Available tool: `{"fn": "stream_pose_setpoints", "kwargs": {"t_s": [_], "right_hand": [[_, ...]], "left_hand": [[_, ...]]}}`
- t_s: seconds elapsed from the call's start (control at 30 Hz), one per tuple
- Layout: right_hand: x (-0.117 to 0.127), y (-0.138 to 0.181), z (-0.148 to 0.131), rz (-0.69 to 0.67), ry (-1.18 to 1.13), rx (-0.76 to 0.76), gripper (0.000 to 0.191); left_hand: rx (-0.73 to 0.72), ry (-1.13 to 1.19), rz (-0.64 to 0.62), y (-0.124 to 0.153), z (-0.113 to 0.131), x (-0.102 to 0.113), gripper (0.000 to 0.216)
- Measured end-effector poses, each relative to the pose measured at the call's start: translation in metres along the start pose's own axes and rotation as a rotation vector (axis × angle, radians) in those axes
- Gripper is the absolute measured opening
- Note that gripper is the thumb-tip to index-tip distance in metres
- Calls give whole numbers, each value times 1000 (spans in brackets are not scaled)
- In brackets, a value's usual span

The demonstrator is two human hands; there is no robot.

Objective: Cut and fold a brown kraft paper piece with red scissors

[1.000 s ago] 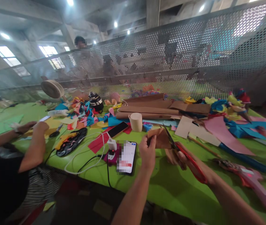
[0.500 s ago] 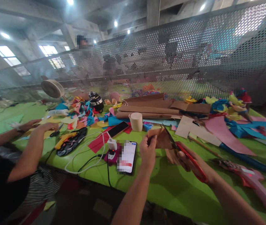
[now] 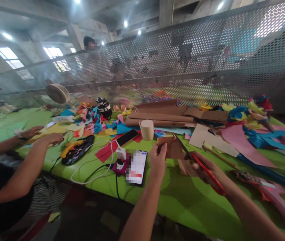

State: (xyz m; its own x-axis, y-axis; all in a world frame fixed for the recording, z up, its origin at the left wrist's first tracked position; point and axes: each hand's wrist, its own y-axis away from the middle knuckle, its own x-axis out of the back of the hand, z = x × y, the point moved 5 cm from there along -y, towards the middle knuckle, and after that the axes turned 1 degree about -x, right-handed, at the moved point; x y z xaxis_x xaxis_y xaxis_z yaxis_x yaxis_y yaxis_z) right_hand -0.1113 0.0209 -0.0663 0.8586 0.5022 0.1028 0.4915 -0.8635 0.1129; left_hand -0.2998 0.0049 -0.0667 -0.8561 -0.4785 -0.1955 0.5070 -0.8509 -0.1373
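My left hand pinches a small piece of brown cardboard and holds it up over the green table. My right hand grips red-handled scissors; their dark blades point up and left along the cardboard's right edge. A loose brown cardboard scrap lies just under the scissors. A phone with a lit screen lies flat just left of my left hand.
A second phone, a cardboard tube, charger and cables lie nearby. Brown cardboard sheets and coloured paper scraps cover the back. A pink glue gun lies right. Another person's arms work at left. A perforated metal screen stands behind.
My hands, cardboard and scissors stay almost in place. The person at left has lowered a hand from the raised phone towards the table.
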Motion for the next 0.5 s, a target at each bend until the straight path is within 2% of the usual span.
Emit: {"fn": "stream_pose_setpoints", "kwargs": {"t_s": [0.33, 0.5], "right_hand": [[12, -3, -3, 42, 231, 146, 50], [15, -3, 2, 40, 276, 145, 48]], "left_hand": [[41, 49, 7, -1, -1, 4, 41], [56, 103, 6, -5, -8, 4, 39]]}}
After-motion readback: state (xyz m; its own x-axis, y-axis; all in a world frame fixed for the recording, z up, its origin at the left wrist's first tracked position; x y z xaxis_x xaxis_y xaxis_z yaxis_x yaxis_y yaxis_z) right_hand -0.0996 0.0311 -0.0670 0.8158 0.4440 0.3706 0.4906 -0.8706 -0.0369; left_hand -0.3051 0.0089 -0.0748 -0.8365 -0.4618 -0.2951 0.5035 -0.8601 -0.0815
